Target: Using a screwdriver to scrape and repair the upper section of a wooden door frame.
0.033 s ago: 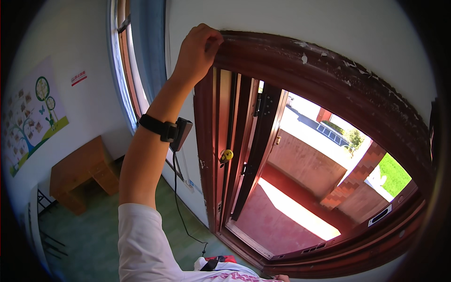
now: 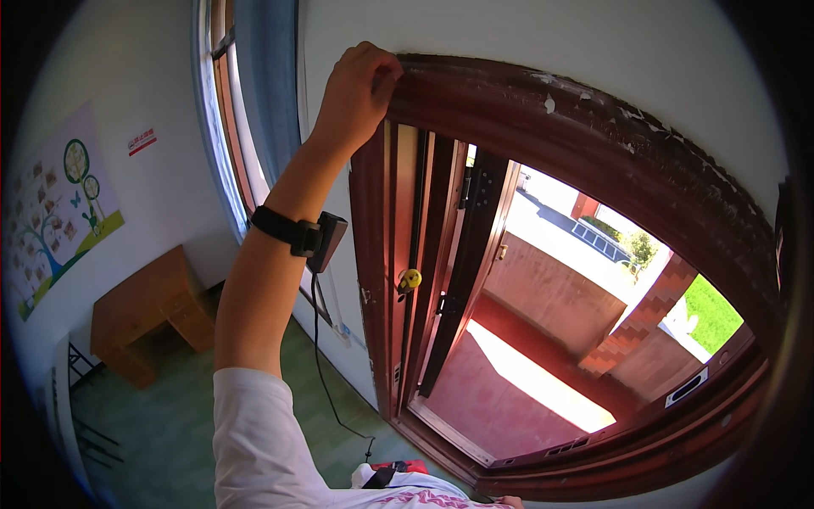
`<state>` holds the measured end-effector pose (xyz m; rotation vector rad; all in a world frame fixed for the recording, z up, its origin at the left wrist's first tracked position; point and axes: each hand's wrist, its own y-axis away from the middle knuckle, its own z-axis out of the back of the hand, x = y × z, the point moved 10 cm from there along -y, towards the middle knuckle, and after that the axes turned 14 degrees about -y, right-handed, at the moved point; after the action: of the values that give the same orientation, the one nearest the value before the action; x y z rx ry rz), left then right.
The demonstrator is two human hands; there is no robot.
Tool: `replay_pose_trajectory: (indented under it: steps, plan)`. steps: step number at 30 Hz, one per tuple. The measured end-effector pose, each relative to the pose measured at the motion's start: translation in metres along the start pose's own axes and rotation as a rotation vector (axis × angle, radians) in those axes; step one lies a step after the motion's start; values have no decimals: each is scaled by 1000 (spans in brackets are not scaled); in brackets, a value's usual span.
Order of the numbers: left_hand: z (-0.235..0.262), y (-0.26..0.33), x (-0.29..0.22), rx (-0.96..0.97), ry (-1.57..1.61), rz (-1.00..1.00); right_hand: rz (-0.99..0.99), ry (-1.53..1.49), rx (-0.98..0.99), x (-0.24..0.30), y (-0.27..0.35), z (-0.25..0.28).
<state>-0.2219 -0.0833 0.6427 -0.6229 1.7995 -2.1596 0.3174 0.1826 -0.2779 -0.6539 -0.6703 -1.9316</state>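
My left hand (image 2: 360, 93) is raised to the upper left corner of a dark red door frame (image 2: 543, 110), whose paint is chipped along the top. Its fingers are curled closed against the trim; whatever they may hold is hidden. On the left forearm a black strap (image 2: 280, 227) carries a small dark box (image 2: 328, 242), from which a thin black cable (image 2: 318, 356) hangs. Only a sliver of skin shows at the bottom edge, seemingly my right hand (image 2: 510, 501), and its fingers cannot be made out.
Inside the frame a door leaf (image 2: 445, 280) stands ajar, near a round yellow knob-like piece (image 2: 410, 280). Beyond are a sunlit red floor (image 2: 509, 407) and a low wall (image 2: 551, 293). A wooden desk (image 2: 144, 297) stands left, below a wall poster (image 2: 59, 212); a blue curtain (image 2: 267, 85) hangs beside the window.
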Motion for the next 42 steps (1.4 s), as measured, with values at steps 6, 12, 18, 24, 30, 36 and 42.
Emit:
replay_pose_trajectory:
  steps: [6,12,18,24,30,36,42]
  plan:
    - [2,0,-4,-26,-46,-2,5,13,17,-3,8,-7]
    - [4,-2,1,19,132,126,-18,18,51,-12,10,-11]
    - [1,-11,-8,83,17,21,-129,-50,83,-30,2,-12]
    - [3,-12,-18,110,2,-52,-236,-99,125,-41,-2,-20]
    - [5,-13,-16,64,33,-34,-326,-143,165,-56,-8,-27]
    - [7,-13,-23,51,-25,-101,-482,-205,222,-97,-10,-41]
    - [12,-16,-19,45,-22,-99,-503,-139,309,-119,-12,-47]
